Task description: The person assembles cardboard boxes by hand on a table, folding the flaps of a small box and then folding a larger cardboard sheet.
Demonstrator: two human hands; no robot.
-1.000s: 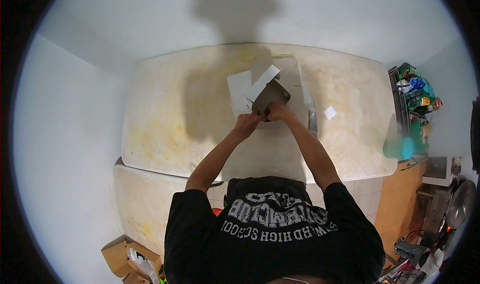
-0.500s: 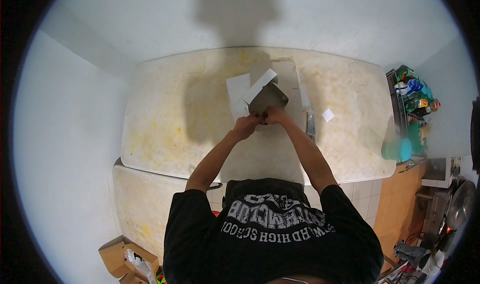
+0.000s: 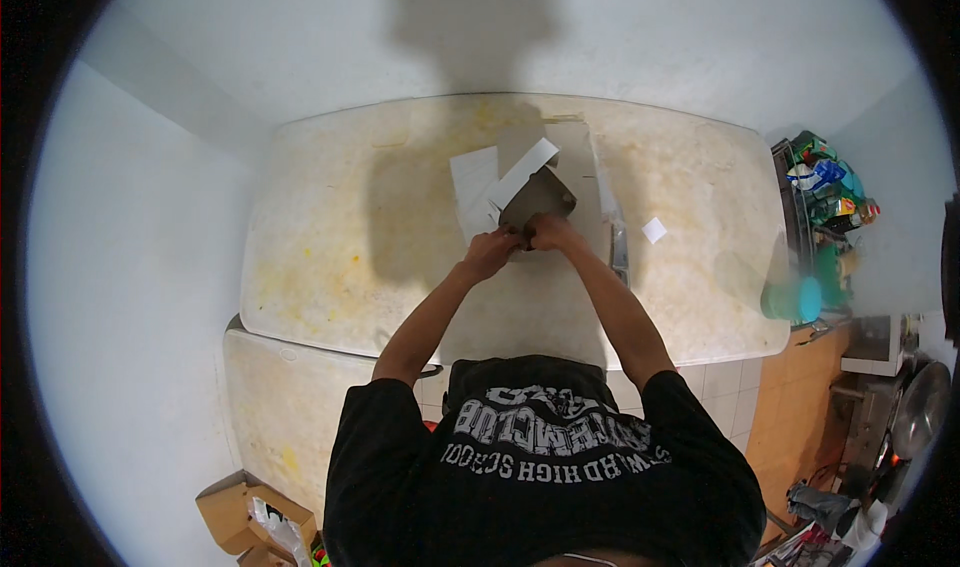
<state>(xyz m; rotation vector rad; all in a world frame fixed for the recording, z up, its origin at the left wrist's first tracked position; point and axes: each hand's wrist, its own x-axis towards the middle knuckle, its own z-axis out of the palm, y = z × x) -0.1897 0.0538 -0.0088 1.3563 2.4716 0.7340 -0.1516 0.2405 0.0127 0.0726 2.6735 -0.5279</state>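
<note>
While both hands meet over the middle of the counter (image 3: 350, 257), the left hand (image 3: 492, 250) and right hand (image 3: 549, 233) close their fingers on the near edge of a grey sheet (image 3: 537, 198). White paper pieces (image 3: 473, 179) lie just left of it, a small white scrap (image 3: 653, 230) to the right.

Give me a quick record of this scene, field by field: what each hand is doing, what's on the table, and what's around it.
Left hand: left hand grips the near edge of a grey folded card piece
Right hand: right hand grips the same piece, beside the left hand
Surface: stained white table
On table: white paper strips; small white scrap
Right of table: shelf of colourful packages
Floor, lower left: open cardboard box
</note>
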